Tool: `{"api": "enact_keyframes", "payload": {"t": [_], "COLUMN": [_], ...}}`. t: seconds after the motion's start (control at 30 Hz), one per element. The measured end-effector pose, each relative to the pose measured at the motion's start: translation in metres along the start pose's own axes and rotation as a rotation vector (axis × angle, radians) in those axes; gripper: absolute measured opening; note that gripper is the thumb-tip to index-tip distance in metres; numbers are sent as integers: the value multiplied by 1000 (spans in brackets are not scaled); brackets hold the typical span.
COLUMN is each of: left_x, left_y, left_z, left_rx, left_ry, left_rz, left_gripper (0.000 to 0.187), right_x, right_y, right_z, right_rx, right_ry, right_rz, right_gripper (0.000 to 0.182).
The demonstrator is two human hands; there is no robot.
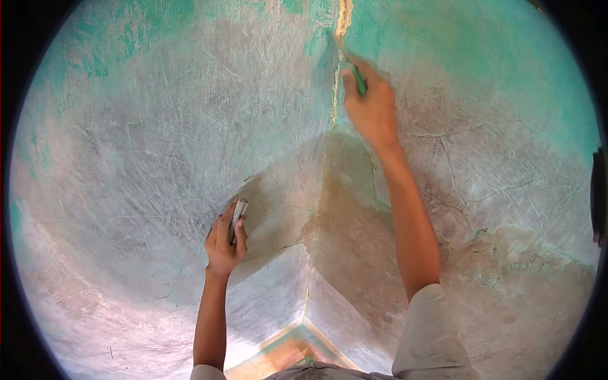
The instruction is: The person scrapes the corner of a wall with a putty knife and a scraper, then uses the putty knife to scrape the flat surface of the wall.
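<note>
My right hand [372, 104] is raised to the wall corner, its fingers closed around a green-handled scraper [360, 82]. The tool's tip is smeared by motion and meets the yellowish crack [344, 19] that runs down the corner. Lower on the left, my left hand [223, 244] grips a small grey block [238, 214] with a folded-looking end, between thumb and fingers. That hand is close to the left wall [158, 145], which is scratched and mostly bare of its green paint.
The right wall [506, 158] has green paint above and cracked grey-brown plaster below. A rough broken patch [500, 253] is at its lower right. Below, a tiled floor [285, 354] meets the corner. Something dark [598, 196] stands at the right edge.
</note>
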State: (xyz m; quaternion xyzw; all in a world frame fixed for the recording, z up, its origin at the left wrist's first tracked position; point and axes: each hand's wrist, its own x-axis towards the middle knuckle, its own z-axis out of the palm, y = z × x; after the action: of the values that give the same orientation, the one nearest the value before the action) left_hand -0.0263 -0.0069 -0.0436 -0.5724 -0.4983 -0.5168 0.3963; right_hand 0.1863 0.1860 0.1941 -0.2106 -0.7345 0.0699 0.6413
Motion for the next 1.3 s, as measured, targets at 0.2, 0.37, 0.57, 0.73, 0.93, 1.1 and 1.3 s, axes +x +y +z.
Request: {"api": "enact_keyframes", "payload": {"t": [0.2, 0.37, 0.57, 0.73, 0.93, 1.1, 1.3], "left_x": [-3, -1, -2, 0, 0, -3, -4], "left_y": [3, 0, 3, 3, 3, 1, 2], "left_z": [-2, -2, -2, -3, -5, -2, -4], "left_rx": [-21, 4, -12, -19, -29, -4, -32], "left_ry": [-34, -19, -27, -20, -42, -5, -35], "left_rz": [-91, -66, -86, -68, -98, -55, -93], "left_gripper": [30, 30, 31, 31, 32, 31, 31], "right_x": [-9, 0, -7, -11, 10, -7, -2], "right_y": [-4, -13, -8, -10, -4, -4, -1], "right_z": [-6, -9, -4, -6, 4, 3, -1], "right_rx": [-7, -22, -25, -26, 16, -56, -25], "right_ry": [-57, -93, -50, -87, 16, -18, -48], "right_rz": [17, 76, 9, 9, 30, -9, 46], "right_gripper": [38, 37, 36, 37, 38, 40, 40]}}
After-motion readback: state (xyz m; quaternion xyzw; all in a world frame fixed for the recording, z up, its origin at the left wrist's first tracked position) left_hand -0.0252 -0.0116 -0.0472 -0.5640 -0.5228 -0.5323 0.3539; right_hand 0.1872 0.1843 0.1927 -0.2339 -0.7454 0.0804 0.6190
